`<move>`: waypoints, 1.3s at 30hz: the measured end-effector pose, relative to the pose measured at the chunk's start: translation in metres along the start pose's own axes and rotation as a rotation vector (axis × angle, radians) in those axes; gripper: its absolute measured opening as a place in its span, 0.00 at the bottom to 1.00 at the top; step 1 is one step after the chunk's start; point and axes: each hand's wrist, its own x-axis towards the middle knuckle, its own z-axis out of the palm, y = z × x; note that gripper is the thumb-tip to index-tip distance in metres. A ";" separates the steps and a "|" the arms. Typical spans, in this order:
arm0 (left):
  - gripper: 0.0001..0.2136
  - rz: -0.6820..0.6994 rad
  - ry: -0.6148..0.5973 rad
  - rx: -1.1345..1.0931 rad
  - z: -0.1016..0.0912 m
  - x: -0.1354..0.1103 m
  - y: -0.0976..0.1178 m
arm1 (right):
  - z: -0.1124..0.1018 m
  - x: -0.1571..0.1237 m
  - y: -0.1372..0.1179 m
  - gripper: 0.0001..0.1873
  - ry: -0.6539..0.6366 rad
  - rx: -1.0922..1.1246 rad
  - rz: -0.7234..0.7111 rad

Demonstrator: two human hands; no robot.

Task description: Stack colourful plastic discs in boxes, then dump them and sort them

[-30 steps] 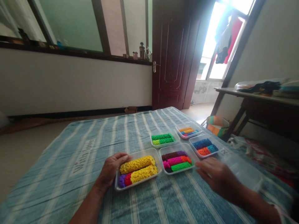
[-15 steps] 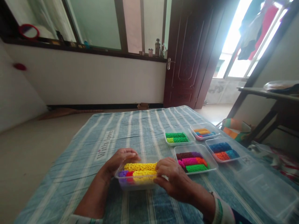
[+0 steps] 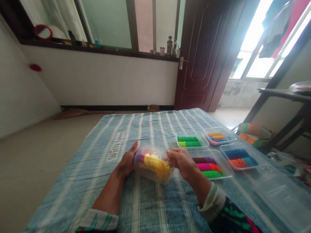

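Between my two hands is a clear plastic box (image 3: 148, 176), tilted and blurred by motion. Inside it lie knobbly yellow rolls (image 3: 156, 165), with purple and red pieces at the left end; their exact kind is hard to make out. My left hand (image 3: 128, 160) grips the box's left side, thumb uppermost. Fingers of my right hand (image 3: 181, 160) pinch its upper right edge. Just right of that hand stands another clear box (image 3: 227, 171) with maroon, pink, orange and green rolls, partly covered by my wrist.
On the striped cloth (image 3: 85, 187) sit more clear boxes: one with green rolls (image 3: 189, 141), one with orange and blue rolls (image 3: 220, 138), one with blue and orange rolls (image 3: 239, 157). A translucent lid or box (image 3: 284, 197) lies at right. Beyond stands a dark red door (image 3: 196, 64).
The box has gone from level to tilted and sits slightly farther from me. My left hand has shifted to its side, my right hand to its upper edge. The camera view has swung a little left.
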 end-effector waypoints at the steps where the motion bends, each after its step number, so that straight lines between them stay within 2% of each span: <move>1: 0.26 0.031 0.020 -0.004 0.000 0.002 -0.001 | 0.001 0.005 0.001 0.15 0.029 0.049 0.027; 6: 0.23 0.189 0.178 0.068 0.002 0.010 -0.005 | 0.002 0.031 0.006 0.09 0.179 0.271 0.131; 9: 0.27 0.253 0.243 0.110 0.003 0.012 -0.006 | 0.000 0.040 0.004 0.07 0.152 0.326 0.210; 14: 0.31 0.328 0.272 0.193 -0.004 0.017 -0.009 | -0.007 0.043 -0.008 0.10 0.080 0.355 0.292; 18: 0.31 0.360 0.330 0.257 -0.005 0.020 -0.012 | -0.010 0.043 -0.014 0.13 0.063 0.394 0.273; 24: 0.34 0.353 0.445 0.263 0.007 0.016 -0.011 | -0.009 0.045 -0.015 0.16 0.080 0.537 0.159; 29: 0.27 0.399 0.462 0.496 0.012 0.012 -0.008 | -0.006 0.029 -0.029 0.16 0.056 0.582 0.070; 31: 0.23 0.413 0.434 0.610 0.010 0.015 -0.007 | -0.013 0.011 -0.041 0.14 0.050 0.512 -0.051; 33: 0.20 0.434 0.439 0.703 0.008 0.022 -0.008 | -0.027 -0.013 -0.055 0.13 0.084 0.333 -0.265; 36: 0.20 0.456 0.459 0.879 0.004 0.033 -0.009 | -0.065 -0.064 -0.072 0.14 0.240 -0.210 -0.623; 38: 0.19 0.482 0.445 0.934 0.002 0.038 -0.010 | -0.098 -0.103 -0.079 0.11 0.350 -0.605 -0.832; 39: 0.19 0.490 0.441 0.947 0.002 0.039 -0.010 | -0.116 -0.120 -0.080 0.09 0.364 -0.766 -0.901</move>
